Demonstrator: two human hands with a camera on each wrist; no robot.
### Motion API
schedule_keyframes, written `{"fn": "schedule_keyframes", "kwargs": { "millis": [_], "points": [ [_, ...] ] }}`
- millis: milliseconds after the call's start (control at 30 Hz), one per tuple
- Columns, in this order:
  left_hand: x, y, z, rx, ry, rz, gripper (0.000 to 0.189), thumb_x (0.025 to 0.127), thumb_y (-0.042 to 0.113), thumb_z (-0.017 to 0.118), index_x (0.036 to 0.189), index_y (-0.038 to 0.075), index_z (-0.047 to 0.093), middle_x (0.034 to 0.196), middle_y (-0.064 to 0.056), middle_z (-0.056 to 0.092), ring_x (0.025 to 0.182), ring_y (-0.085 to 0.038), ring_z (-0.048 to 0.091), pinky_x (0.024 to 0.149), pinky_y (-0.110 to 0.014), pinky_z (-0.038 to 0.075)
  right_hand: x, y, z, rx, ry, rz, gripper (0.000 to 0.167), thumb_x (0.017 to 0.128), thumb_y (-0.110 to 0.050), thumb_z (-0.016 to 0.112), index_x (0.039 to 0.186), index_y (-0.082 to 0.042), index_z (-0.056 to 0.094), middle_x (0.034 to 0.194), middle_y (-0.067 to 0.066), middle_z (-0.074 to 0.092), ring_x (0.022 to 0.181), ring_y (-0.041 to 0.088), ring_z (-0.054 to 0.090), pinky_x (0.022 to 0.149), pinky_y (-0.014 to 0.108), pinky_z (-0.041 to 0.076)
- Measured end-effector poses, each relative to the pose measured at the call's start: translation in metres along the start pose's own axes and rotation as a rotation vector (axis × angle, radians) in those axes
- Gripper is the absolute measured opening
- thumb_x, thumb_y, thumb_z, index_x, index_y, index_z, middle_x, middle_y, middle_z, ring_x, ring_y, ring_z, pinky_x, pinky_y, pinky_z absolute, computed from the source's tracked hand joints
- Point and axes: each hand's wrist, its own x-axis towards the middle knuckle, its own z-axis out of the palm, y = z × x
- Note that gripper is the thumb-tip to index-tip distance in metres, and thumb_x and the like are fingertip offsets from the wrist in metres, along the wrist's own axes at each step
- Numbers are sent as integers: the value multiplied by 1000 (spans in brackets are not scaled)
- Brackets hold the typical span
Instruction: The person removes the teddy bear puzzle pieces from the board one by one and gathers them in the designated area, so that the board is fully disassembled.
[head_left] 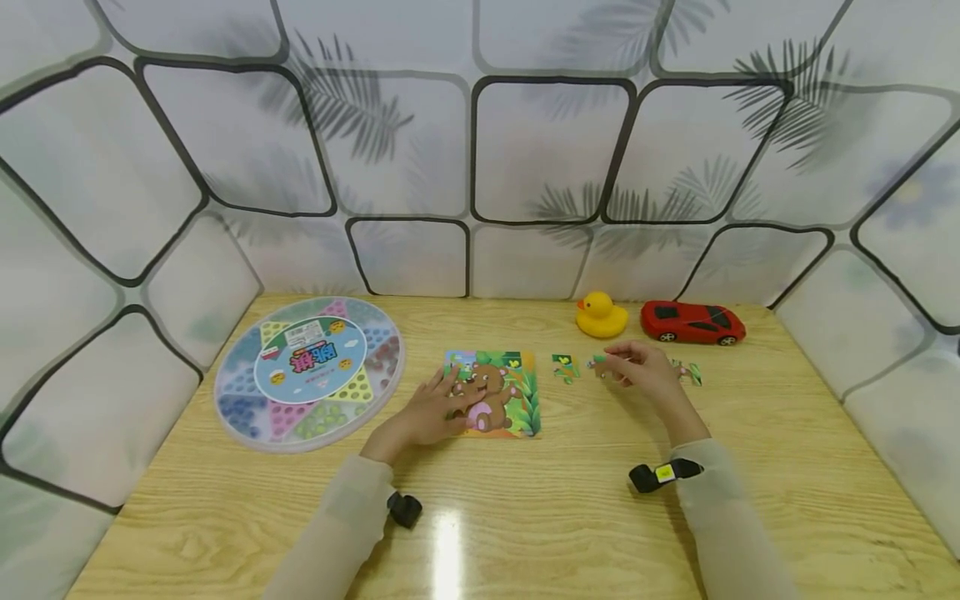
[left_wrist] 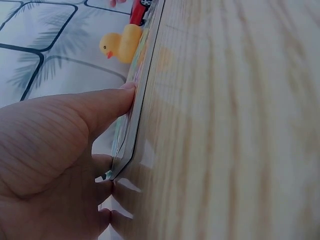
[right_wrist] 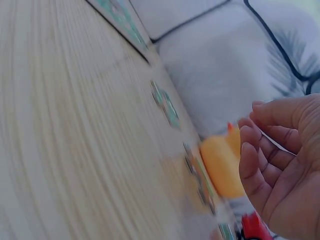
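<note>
Table (head_left: pixel 555 500) supports puzzle (head_left: pixel 501 398) under spread left hand (head_left: pixel 433 408), while loosely bent, empty right hand (head_left: pixel 643 368) hovers near pieces (head_left: pixel 565 367) toward back edge.

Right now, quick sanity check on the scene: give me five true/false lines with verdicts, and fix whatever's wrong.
1. The left grip touches the bear picture. True.
2. The loose puzzle piece nearest the bear picture lies left of it. False: it lies on the table, right of the bear picture.
3. The yellow duck has its beak toward the left in the head view. True.
4. The red toy car stands left of the yellow duck. False: it stands to the right.
5. The round game board lies left of the bear picture. True.
</note>
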Motion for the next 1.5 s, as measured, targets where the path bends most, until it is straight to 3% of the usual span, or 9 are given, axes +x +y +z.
{"fn": "schedule_keyframes", "kwargs": {
  "millis": [200, 467, 700, 833, 967, 1167, 1500],
  "points": [
    [0, 1, -1, -5, -3, 2, 47, 98, 25, 51, 144, 20, 43, 154, -27, 7, 140, -47, 3, 105, -67, 13, 1, -12, 34, 25, -61, -42, 32, 93, -16, 61, 115, 8, 59, 90, 22, 61, 69, 14, 55, 62, 25, 50],
    [2, -1, 1, 0, -5, 7, 47, 98, 26, 50, 144, 20, 42, 154, -28, 6, 140, -47, 3, 105, -68, 13, 2, -21, 75, 69, -150, -64, 28, 92, -15, 63, 110, 6, 62, 84, 13, 61, 66, 17, 52, 57, 24, 47],
    [2, -2, 2, -30, -5, 12, 47, 98, 25, 50, 144, 20, 42, 154, -28, 6, 140, -47, 2, 105, -68, 11, 3, -27, 104, 75, -233, -123, 24, 92, -9, 60, 110, 9, 60, 87, 13, 61, 62, 13, 52, 54, 22, 46],
    [3, -7, 6, -66, 15, 49, 48, 99, 32, 48, 145, 27, 39, 154, -28, 4, 140, -47, -1, 105, -69, 9, 4, -28, 118, 60, -282, -100, 26, 92, -10, 61, 113, 7, 60, 87, 14, 63, 62, 13, 54, 55, 23, 48],
    [2, -6, 5, -66, 6, 42, 48, 99, 32, 47, 146, 28, 38, 154, -27, 3, 141, -46, -2, 105, -69, 9, 3, -28, 127, 8, -323, -86, 29, 92, -13, 63, 114, 5, 60, 85, 14, 64, 60, 12, 52, 55, 25, 49],
    [1, 3, -1, -14, -23, -8, 48, 98, 26, 50, 145, 20, 41, 154, -27, 5, 141, -45, 2, 106, -67, 12, 3, -27, 130, -66, -321, -88, 29, 89, -13, 66, 113, 2, 60, 81, 6, 62, 58, 12, 51, 55, 25, 47],
    [1, 0, -1, -9, -11, 7, 49, 98, 28, 50, 146, 21, 39, 154, -27, 3, 140, -46, 0, 105, -68, 12, 6, -30, 135, -162, -318, -152, 34, 87, -10, 67, 118, 2, 60, 75, 3, 60, 54, 10, 48, 53, 24, 43]
  ]
}}
